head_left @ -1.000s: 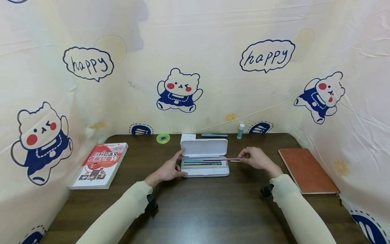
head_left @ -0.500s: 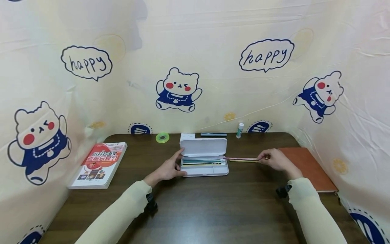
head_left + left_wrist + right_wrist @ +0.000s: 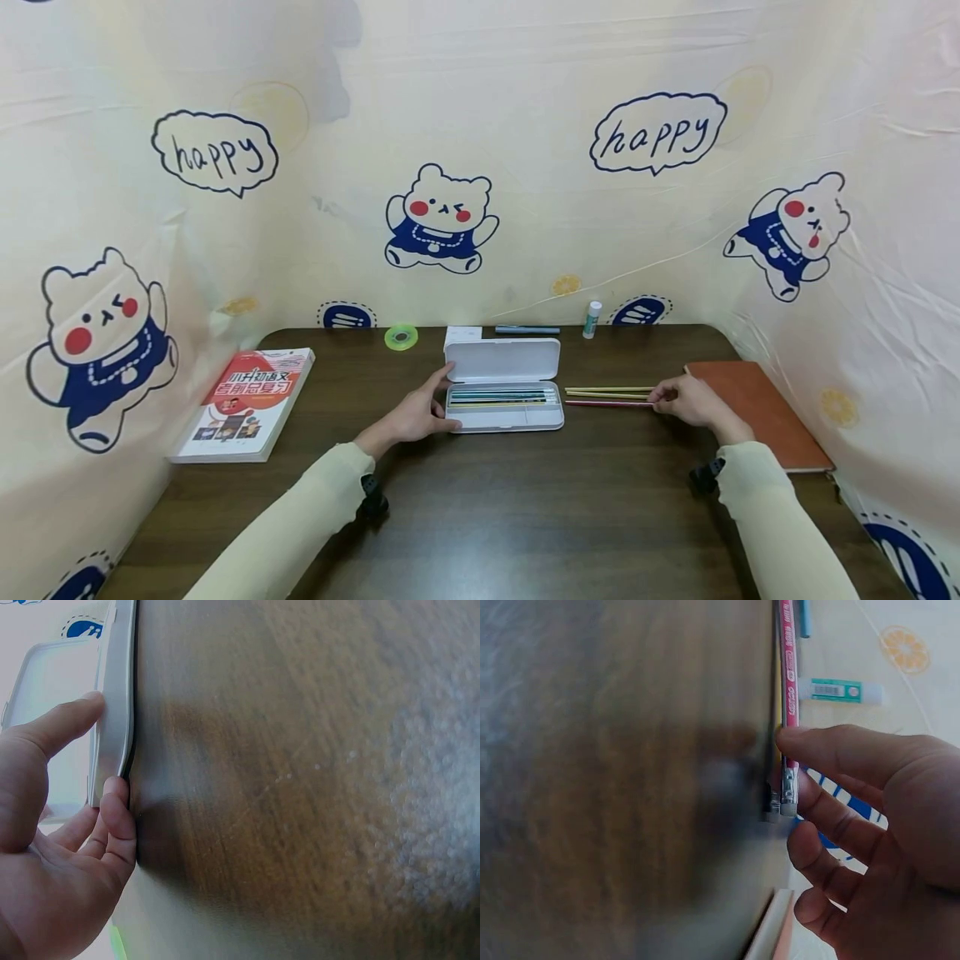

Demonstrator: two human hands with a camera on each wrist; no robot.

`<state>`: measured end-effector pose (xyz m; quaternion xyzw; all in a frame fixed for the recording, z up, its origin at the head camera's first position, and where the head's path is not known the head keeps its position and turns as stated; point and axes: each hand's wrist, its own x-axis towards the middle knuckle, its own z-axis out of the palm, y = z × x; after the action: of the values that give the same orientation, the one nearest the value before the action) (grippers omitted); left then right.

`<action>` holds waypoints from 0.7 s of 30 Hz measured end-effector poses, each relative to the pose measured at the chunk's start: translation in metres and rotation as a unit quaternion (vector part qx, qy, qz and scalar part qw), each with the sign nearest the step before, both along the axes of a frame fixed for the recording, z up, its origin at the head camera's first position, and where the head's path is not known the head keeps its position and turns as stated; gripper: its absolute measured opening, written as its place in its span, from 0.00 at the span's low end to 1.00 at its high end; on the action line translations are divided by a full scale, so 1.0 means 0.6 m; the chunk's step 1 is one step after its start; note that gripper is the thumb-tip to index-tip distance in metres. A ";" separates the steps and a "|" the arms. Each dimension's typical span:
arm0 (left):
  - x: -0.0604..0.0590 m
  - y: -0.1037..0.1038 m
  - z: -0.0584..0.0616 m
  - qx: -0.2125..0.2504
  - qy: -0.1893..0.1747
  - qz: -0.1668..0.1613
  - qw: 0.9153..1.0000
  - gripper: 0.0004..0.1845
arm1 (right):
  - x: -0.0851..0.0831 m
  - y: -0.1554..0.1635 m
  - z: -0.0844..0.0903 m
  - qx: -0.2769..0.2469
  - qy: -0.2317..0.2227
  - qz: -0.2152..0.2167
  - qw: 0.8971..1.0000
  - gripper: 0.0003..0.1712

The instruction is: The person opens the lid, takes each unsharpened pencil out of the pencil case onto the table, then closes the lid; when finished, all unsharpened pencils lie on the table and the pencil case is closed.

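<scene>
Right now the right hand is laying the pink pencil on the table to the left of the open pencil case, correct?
Not quite: in the head view the right hand lays the pink pencil to the right of the open pencil case, not the left.

dark wooden table (image 3: 480, 517), pencil case (image 3: 504, 383) (open), pencils (image 3: 607, 396), books (image 3: 243, 404)
</scene>
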<state>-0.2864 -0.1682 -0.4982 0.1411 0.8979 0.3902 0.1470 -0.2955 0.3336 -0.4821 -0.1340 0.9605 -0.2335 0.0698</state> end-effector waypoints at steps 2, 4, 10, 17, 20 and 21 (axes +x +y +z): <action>0.001 0.002 0.001 0.001 -0.002 0.005 1.000 0.58 | 0.000 -0.001 -0.003 0.002 -0.003 -0.008 1.000 0.05; 0.001 0.003 0.001 0.003 -0.003 0.009 1.000 0.58 | -0.001 -0.002 -0.006 0.004 -0.005 -0.014 1.000 0.05; 0.001 0.003 0.000 0.005 0.000 0.009 1.000 0.58 | -0.005 -0.007 -0.009 -0.004 -0.004 -0.019 1.000 0.05; 0.001 0.002 -0.002 0.005 0.000 0.006 1.000 0.58 | -0.006 -0.008 -0.010 -0.008 0.012 -0.012 1.000 0.05; 0.001 0.002 -0.001 0.004 0.001 0.006 1.000 0.58 | -0.008 -0.012 -0.009 -0.011 0.014 -0.013 1.000 0.05; 0.001 0.001 -0.001 0.004 0.002 0.006 1.000 0.58 | -0.009 -0.014 -0.008 -0.012 0.014 -0.014 1.000 0.05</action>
<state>-0.2860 -0.1673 -0.4990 0.1371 0.8975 0.3941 0.1428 -0.3011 0.3254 -0.4869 -0.1248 0.9602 -0.2445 0.0512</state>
